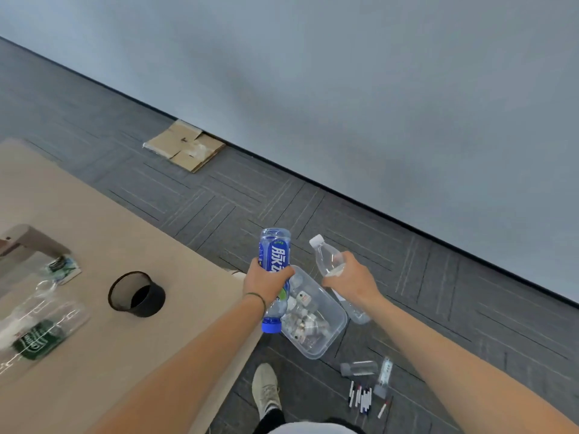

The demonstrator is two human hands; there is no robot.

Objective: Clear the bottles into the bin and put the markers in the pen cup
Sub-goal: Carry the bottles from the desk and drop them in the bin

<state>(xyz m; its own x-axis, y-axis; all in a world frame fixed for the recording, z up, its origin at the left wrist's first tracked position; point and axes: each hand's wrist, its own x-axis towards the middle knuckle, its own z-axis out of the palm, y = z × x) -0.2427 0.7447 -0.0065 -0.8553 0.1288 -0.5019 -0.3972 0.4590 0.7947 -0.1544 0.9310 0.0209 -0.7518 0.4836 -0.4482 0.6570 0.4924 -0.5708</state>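
Grey carpet by table edge (200, 261), bin (329, 336) beneath both hand-held bottles (275, 255)

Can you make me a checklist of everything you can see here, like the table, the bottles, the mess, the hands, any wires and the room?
Surface: tan table at left, above grey carpet floor.
Job's things: blue bottle in the left hand, cap down; clear bottle in the right hand, cap up; clear bin on the floor, already holding bottles; more bottles lying on the table; black pen cup on the table; markers on the floor.
Clutter: flattened cardboard by the wall; small clear containers near the markers.
Hands: left hand and right hand each grip a bottle above the bin.
Cables: nothing seen.
Surroundings: plain grey wall; a shoe on the floor.
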